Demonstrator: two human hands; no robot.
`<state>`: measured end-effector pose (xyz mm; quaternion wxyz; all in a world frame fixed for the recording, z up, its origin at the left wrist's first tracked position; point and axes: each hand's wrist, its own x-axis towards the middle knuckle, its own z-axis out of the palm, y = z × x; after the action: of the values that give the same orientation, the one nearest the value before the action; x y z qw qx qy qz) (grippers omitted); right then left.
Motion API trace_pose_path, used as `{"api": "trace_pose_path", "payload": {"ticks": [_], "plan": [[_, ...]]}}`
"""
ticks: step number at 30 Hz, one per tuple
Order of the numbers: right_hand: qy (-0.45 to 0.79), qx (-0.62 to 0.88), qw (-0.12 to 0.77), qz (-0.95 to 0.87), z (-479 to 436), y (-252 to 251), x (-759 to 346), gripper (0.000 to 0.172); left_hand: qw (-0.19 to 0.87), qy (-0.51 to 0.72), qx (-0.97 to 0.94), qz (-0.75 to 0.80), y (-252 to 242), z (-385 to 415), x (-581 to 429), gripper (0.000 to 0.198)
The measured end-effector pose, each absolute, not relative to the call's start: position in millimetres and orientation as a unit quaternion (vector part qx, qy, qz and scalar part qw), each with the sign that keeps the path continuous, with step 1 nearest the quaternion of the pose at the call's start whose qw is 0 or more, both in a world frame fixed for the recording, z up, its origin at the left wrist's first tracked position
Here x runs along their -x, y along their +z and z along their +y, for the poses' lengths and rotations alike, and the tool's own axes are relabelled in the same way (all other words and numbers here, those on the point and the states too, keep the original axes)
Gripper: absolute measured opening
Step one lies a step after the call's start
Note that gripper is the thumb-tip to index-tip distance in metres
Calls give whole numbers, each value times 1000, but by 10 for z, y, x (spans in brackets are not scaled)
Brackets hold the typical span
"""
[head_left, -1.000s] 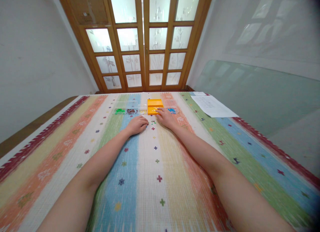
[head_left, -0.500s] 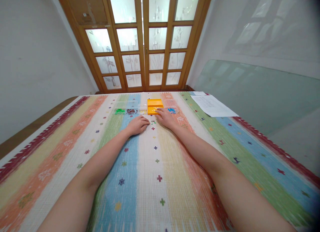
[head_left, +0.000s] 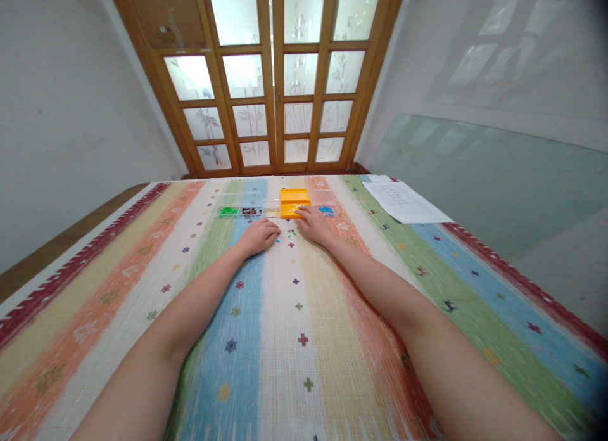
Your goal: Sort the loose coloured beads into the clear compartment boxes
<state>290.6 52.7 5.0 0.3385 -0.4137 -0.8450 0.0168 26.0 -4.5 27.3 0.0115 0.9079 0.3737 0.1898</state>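
My left hand (head_left: 259, 236) rests on the cloth with its fingers curled together. A small blue piece (head_left: 277, 241) shows at its fingertips; whether it is pinched or just lying there is unclear. Just right of it, a few tiny green and dark pieces (head_left: 291, 233) lie on the white stripe. My right hand (head_left: 314, 225) is at the front right corner of an open yellow box (head_left: 287, 211), fingers over the rim and thumb by the front wall. Small pale bits lie inside the box near those fingers.
Clear boxes hold green pieces (head_left: 228, 211), dark red and mixed pieces (head_left: 251, 212), yellowish pieces (head_left: 272, 212) and blue pieces (head_left: 326, 210). Printed paper (head_left: 403, 202) lies at the back right on the striped tablecloth (head_left: 285, 339). Wood-and-glass doors (head_left: 276, 80) stand behind the table.
My left hand has drawn back slightly to the left, and the blue piece now shows by its fingertips. My right hand stays at the yellow box.
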Motion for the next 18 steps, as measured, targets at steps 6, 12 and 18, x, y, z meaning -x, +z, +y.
{"api": "trace_pose_path", "payload": {"ticks": [6, 12, 18], "plan": [[15, 414, 338, -845, 538, 34, -2907, 34, 15, 209, -897, 389, 223, 0, -207, 30], [12, 410, 332, -849, 533, 43, -2906, 33, 6, 194, -907, 373, 246, -38, -224, 30], [13, 402, 332, -853, 526, 49, -2910, 33, 29, 181, -916, 356, 277, -75, -276, 32]]}}
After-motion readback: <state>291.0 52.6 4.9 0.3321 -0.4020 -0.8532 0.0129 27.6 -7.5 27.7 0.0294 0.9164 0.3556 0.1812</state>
